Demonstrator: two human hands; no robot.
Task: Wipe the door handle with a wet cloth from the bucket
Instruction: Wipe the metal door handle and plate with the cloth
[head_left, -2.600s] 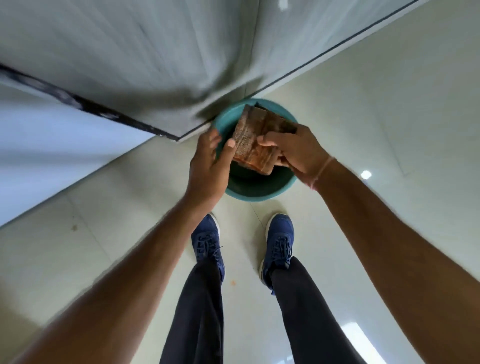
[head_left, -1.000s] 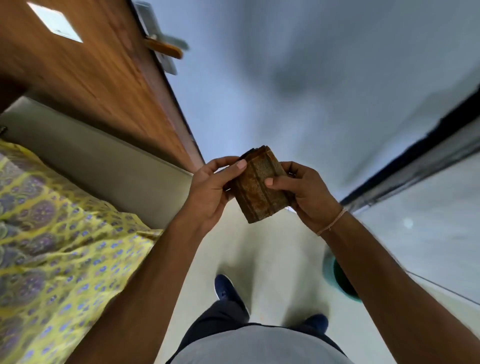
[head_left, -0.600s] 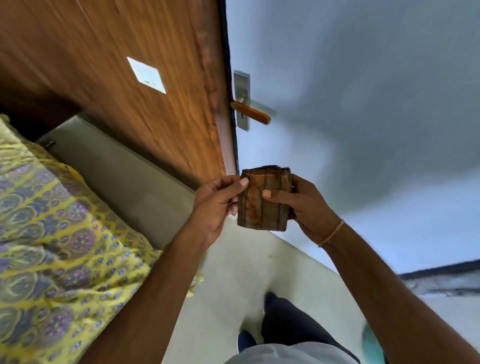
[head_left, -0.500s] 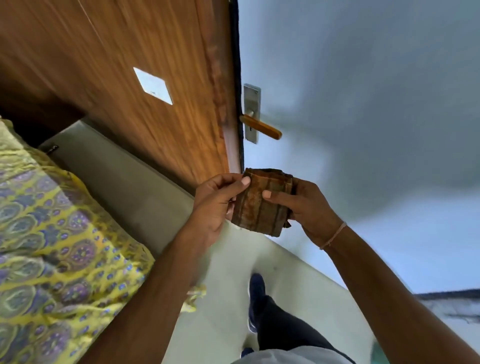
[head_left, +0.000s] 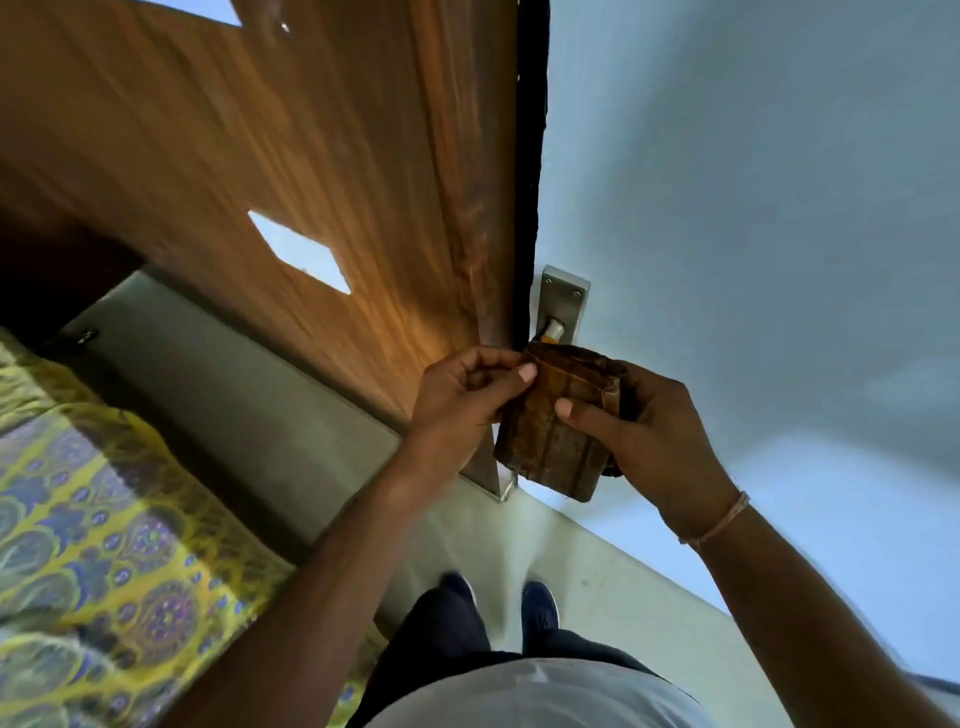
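I hold a folded brown cloth (head_left: 550, 431) in front of me with both hands. My left hand (head_left: 462, 400) pinches its upper left edge. My right hand (head_left: 649, 436) grips its right side, thumb across the front. Just above and behind the cloth is the door handle (head_left: 553, 328): a silver backplate (head_left: 563, 301) on the pale door, with only the lever's stub showing; the rest of the lever is hidden behind the cloth. The bucket is out of view.
A wooden door leaf (head_left: 322, 171) with small cut-out windows stands open on the left, its dark edge (head_left: 527, 182) beside the handle. A yellow patterned bedspread (head_left: 104, 545) fills the lower left. My shoes (head_left: 537, 605) stand on the pale floor below.
I lifted the cloth out of the bucket, turned to the door and stepped close. The handle now sits directly behind the cloth, its lever covered; both hands kept their grip.
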